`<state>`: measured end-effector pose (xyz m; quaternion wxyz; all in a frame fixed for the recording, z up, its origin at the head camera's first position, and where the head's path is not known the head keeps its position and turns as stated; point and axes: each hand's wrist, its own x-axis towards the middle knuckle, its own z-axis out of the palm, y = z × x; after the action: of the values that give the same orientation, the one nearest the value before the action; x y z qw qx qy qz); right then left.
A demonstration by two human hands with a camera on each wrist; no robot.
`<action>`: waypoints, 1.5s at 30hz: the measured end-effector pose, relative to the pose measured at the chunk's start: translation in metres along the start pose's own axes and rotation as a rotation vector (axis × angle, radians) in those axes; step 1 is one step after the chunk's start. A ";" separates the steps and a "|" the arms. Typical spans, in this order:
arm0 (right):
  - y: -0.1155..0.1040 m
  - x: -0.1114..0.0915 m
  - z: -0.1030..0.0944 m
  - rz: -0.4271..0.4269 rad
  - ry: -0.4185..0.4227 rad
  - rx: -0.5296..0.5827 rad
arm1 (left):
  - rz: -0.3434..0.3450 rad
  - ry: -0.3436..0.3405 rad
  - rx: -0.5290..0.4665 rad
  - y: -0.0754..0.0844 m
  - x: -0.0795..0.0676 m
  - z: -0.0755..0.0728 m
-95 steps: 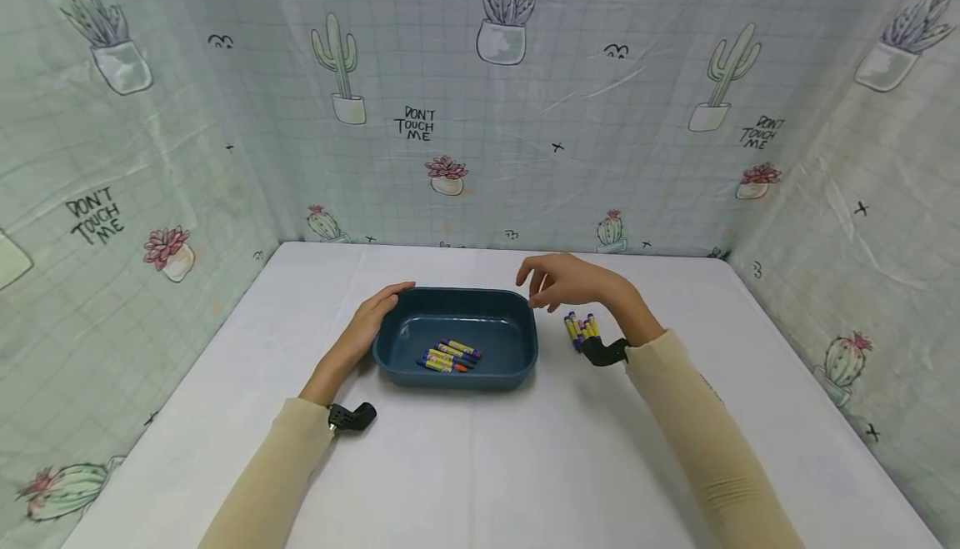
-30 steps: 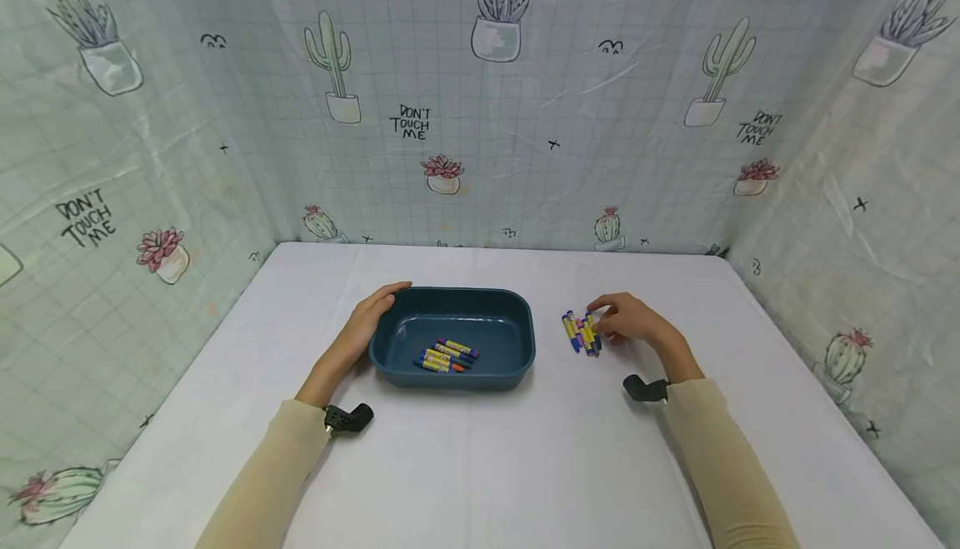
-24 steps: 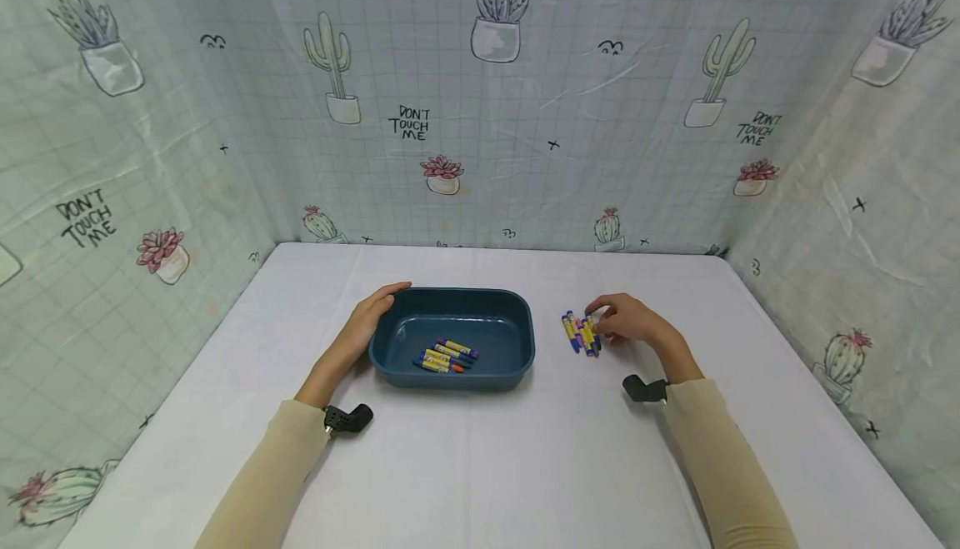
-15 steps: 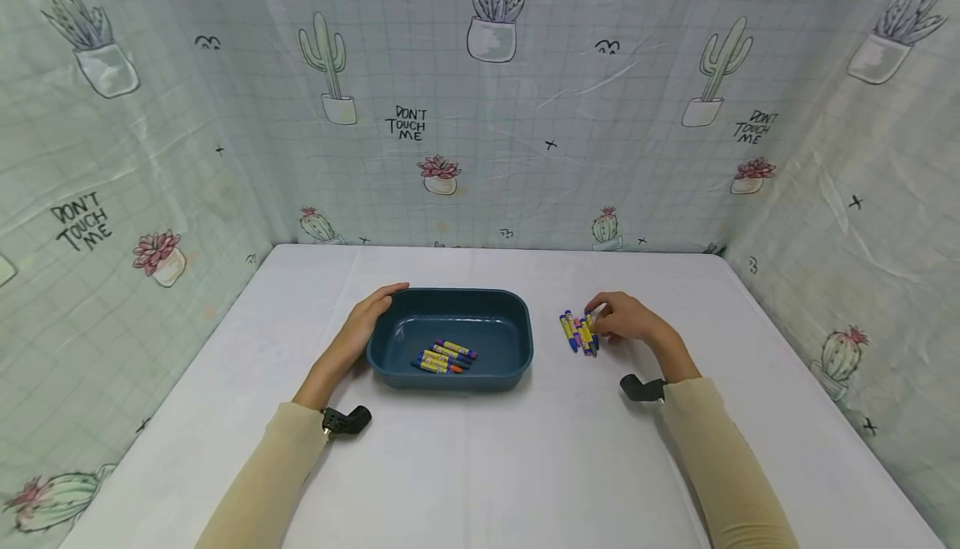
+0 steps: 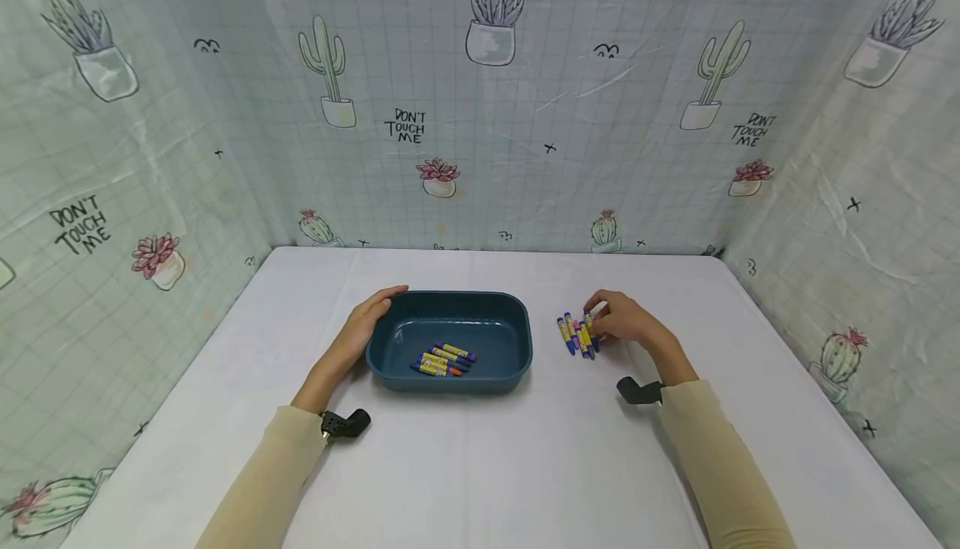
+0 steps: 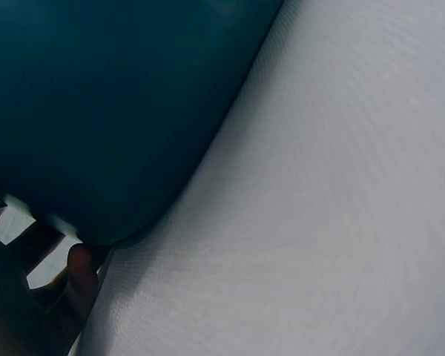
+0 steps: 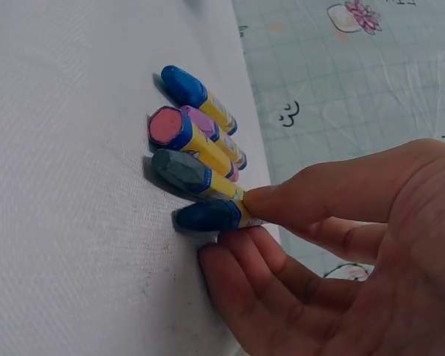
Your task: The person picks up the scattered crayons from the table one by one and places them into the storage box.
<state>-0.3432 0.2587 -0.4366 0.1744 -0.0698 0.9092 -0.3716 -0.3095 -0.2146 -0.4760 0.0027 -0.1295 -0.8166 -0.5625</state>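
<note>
My left hand (image 5: 363, 324) rests against the left end of a dark teal tray (image 5: 450, 385), its fingers stretched along the rim; in the left wrist view the fingers (image 6: 81, 271) touch the tray's outer wall. Several yellow-wrapped crayons (image 5: 442, 357) lie inside the tray. To its right, several more crayons (image 5: 575, 334) lie side by side on the white cloth. There, my right hand (image 5: 626, 320) pinches the dark blue crayon (image 7: 208, 215) at the near end of the row, thumb against its wrapper. A grey crayon (image 7: 182, 172) lies right beside it, close to the thumb.
A white cloth covers the table (image 5: 480, 474). Curtains (image 5: 480, 116) printed with cacti close off the back and both sides. A black wrist camera (image 5: 345, 424) sits on the left wrist, another black wrist camera (image 5: 639, 391) on the right.
My right hand has gone from above the tray's right rim to the crayons on the cloth, lately staying there with small finger shifts. My left hand has kept its place on the tray.
</note>
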 end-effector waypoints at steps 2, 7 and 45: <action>-0.001 -0.002 -0.001 0.005 0.009 0.005 | -0.001 0.000 -0.011 0.000 -0.001 0.000; -0.003 -0.005 -0.004 0.008 0.028 0.028 | -0.003 0.002 -0.003 0.000 -0.001 -0.001; -0.071 -0.012 0.007 -0.212 0.043 0.019 | -0.002 0.009 0.035 -0.001 0.001 -0.001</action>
<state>-0.3298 0.2064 -0.3886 0.1151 -0.1561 0.8966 -0.3980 -0.3104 -0.2157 -0.4761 0.0081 -0.1259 -0.8266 -0.5485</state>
